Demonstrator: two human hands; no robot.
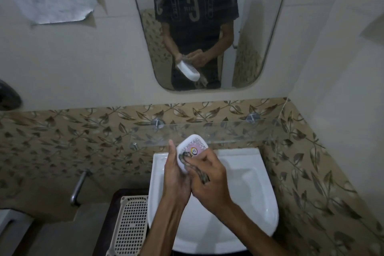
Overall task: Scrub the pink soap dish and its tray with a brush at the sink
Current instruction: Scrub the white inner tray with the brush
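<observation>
Over the white sink [253,191] my left hand [176,174] holds a pale pink soap dish [192,146], tilted up with its patterned inside facing me. My right hand [209,181] presses a dark scrubbing tool [202,175] against the lower end of the dish; most of the tool is hidden under my fingers. Both hands touch each other at the dish. The mirror above repeats the scene, with the dish's white underside showing. I cannot tell whether a separate tray is in my hands.
A clear glass shelf [239,131] on two metal pegs runs just behind the sink. A metal tap pipe [79,187] sticks out of the wall at left. A beige perforated plastic basket [128,224] stands left of the sink. The leaf-patterned tiled wall closes in on the right.
</observation>
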